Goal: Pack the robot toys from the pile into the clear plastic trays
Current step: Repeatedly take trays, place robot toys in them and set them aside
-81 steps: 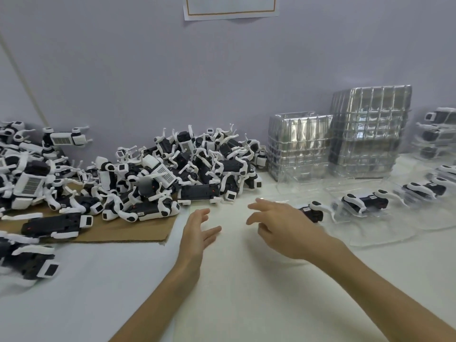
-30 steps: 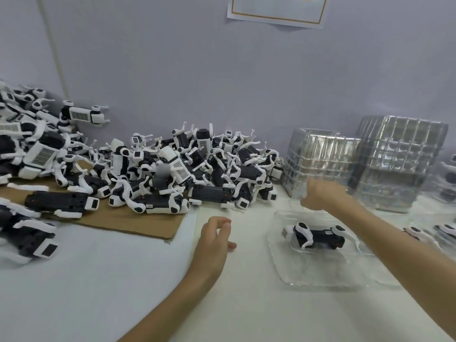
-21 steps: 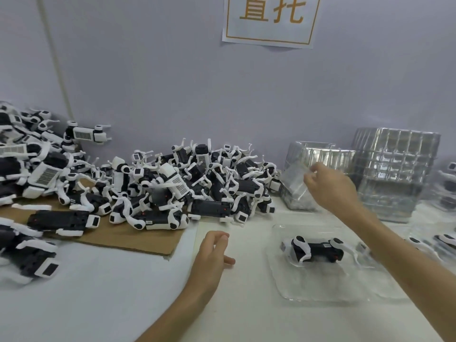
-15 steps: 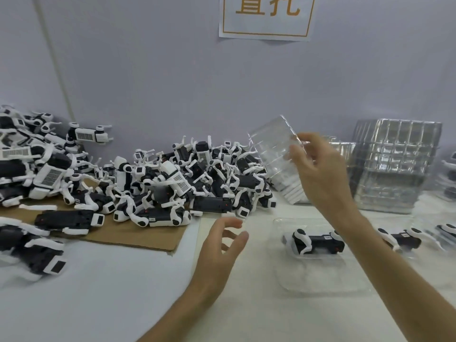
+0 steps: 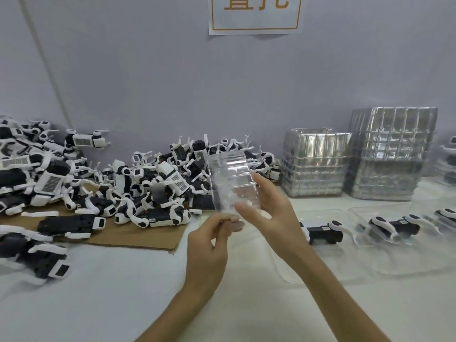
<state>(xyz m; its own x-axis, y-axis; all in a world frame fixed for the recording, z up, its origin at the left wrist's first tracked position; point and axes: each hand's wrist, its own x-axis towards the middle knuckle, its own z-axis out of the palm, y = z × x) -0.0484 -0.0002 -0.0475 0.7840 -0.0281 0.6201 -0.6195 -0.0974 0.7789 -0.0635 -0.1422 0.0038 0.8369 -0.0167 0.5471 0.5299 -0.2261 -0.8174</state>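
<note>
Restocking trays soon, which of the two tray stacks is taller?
The right-hand stack; its top rises well above the left stack beside the toy pile.

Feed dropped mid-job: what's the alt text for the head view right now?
Both hands hold an empty clear tray up above the white table: the left hand pinches its lower edge, the right hand grips its right side. The pile of robot toys lies behind, partly on cardboard; tray stacks and filled trays sit at right.
</note>
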